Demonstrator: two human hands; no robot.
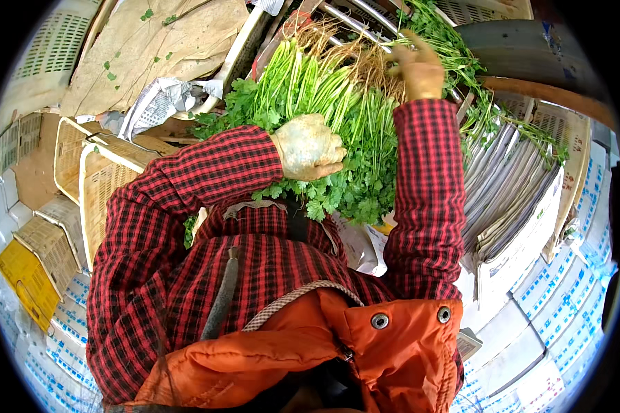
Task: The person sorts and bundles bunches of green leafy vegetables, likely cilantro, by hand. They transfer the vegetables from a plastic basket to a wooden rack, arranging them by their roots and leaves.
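Rooted coriander (330, 98) lies in a thick layer before me, brown roots (364, 62) at the far side and leaves toward my body. My left hand (310, 147), in a stained pale glove, rests on the stems and leaves with its fingers curled. Whether it grips any stems is hidden. At the upper right, my right hand (418, 67), in a yellowish glove, is over the root ends beside more coriander (447, 46). Its fingers are spread and blurred; no held thing shows between them.
Metal bars (356, 23) run beyond the roots. A stack of folded newspapers (511, 191) stands at right, with stray sprigs on top. At left are plastic crates (108, 191), crumpled newspaper (157, 103) and a brown sheet (150, 57). White boxes (563, 289) with blue print line the edges.
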